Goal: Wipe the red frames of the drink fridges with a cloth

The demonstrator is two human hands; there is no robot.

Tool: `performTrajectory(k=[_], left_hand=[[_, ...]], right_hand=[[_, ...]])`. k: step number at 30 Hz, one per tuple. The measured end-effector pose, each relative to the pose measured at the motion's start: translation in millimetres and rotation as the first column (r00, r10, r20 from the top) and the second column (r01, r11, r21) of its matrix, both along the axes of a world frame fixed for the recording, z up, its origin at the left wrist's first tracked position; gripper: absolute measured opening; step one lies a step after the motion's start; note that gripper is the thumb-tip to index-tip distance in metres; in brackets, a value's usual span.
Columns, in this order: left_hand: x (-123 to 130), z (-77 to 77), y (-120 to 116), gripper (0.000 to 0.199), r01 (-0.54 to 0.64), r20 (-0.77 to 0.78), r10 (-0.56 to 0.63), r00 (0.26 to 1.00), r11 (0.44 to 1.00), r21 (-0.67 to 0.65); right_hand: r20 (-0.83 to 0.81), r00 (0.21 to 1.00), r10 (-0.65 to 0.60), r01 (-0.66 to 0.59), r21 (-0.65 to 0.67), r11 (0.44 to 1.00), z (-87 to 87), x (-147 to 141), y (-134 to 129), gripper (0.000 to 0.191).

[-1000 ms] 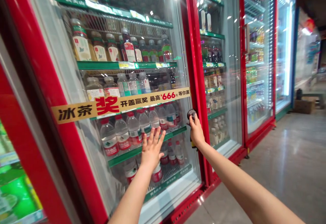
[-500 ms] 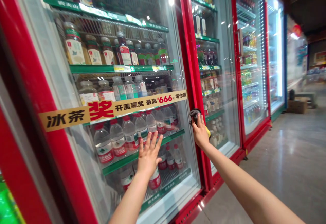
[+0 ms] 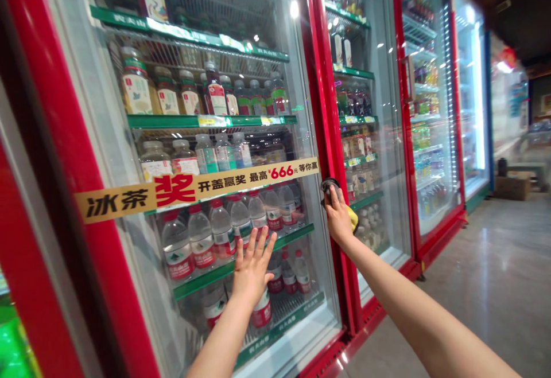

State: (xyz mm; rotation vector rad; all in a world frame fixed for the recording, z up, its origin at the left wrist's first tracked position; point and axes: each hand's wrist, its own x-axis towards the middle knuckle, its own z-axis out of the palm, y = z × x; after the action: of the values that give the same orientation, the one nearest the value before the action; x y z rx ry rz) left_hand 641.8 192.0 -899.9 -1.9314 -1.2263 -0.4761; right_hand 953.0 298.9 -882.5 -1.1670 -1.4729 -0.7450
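Observation:
My left hand (image 3: 253, 266) lies flat with fingers spread against the glass door (image 3: 301, 286) of a red-framed drinks fridge. My right hand (image 3: 338, 217) presses a grey and yellow cloth (image 3: 353, 219) against the red door frame (image 3: 333, 137), its fingers over the cloth. Behind the glass, bottles of water (image 3: 222, 229) with red caps stand on a shelf in front of my left hand. A tan promotional strip (image 3: 258, 177) with black and red lettering crosses the door above both hands.
More glass-door fridges (image 3: 434, 137) run off to the right. A cardboard box (image 3: 512, 187) sits on the shiny floor (image 3: 486, 286) farther back. Green packages (image 3: 15, 338) show at the lower left, beside a red panel (image 3: 30, 263).
The view has shifted slightly, so the fridges appear a little farther right and lower. Both hands stay in nearly the same places, the right one still on the cloth.

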Motion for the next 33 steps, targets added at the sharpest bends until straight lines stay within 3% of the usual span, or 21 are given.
performTrajectory(k=[2, 4, 10, 12, 14, 17, 19, 21, 23, 26, 28, 30, 33], left_hand=[[0, -0.5, 1, 0.136, 0.004, -0.004, -0.004, 1.000, 1.000, 0.007], [-1, -0.9, 1, 0.137, 0.007, -0.004, -0.007, 1.000, 1.000, 0.016], [-4, 1.8, -5, 0.130, 0.043, -0.014, -0.042, 0.999, 0.997, 0.058], [-8, 3.1, -10, 0.127, 0.055, -0.042, -0.052, 0.998, 0.995, 0.089], [-14, 4.1, -17, 0.126, 0.050, -0.061, -0.042, 0.997, 0.990, 0.130], [-26, 5.7, -27, 0.124, 0.021, -0.059, -0.011, 0.998, 0.985, 0.171], [-35, 7.8, -34, 0.122, 0.001, -0.053, 0.009, 0.999, 0.985, 0.175], [-43, 10.9, -39, 0.120, -0.021, -0.039, 0.028, 0.999, 0.984, 0.177], [-49, 14.9, -43, 0.120, -0.038, -0.016, 0.042, 0.999, 0.983, 0.181], [-55, 21.0, -45, 0.118, -0.058, 0.021, 0.055, 0.998, 0.983, 0.174], [-60, 24.4, -48, 0.117, -0.074, 0.042, 0.068, 0.997, 0.984, 0.160], [-67, 26.8, -52, 0.116, -0.093, 0.054, 0.085, 0.995, 0.985, 0.149], [-83, 29.2, -63, 0.113, -0.111, 0.054, 0.105, 0.993, 0.983, 0.146]], right_hand=[[-0.017, 1.000, 0.024, -0.024, 0.022, 0.999, -19.7, -3, -8, 0.069], [-0.064, 0.996, 0.064, -0.061, 0.044, 0.997, -16.2, -10, -11, 0.071], [-0.238, 0.964, 0.117, -0.125, -0.017, 0.992, 69.3, -44, 13, 0.076], [-0.258, 0.958, 0.126, -0.132, -0.007, 0.991, 80.1, -50, 18, 0.077], [-0.210, 0.967, 0.142, -0.149, -0.022, 0.989, 69.0, -50, 18, 0.076], [-0.084, 0.984, 0.156, -0.163, -0.079, 0.984, 31.0, -45, 12, 0.076], [-0.092, 0.982, 0.164, -0.172, -0.085, 0.981, 17.1, -44, 10, 0.077], [-0.167, 0.972, 0.164, -0.176, -0.056, 0.983, 25.7, -52, 8, 0.079], [-0.219, 0.962, 0.162, -0.171, -0.020, 0.985, 50.8, -72, 3, 0.080], [-0.093, 0.979, 0.181, -0.181, 0.002, 0.983, 80.3, -111, -14, 0.077], [0.125, 0.969, 0.212, -0.211, -0.017, 0.977, 76.4, -126, -28, 0.075], [0.319, 0.916, 0.244, -0.241, -0.049, 0.969, 58.6, -125, -38, 0.074], [0.316, 0.913, 0.258, -0.257, -0.045, 0.965, 39.9, -105, -37, 0.078]])
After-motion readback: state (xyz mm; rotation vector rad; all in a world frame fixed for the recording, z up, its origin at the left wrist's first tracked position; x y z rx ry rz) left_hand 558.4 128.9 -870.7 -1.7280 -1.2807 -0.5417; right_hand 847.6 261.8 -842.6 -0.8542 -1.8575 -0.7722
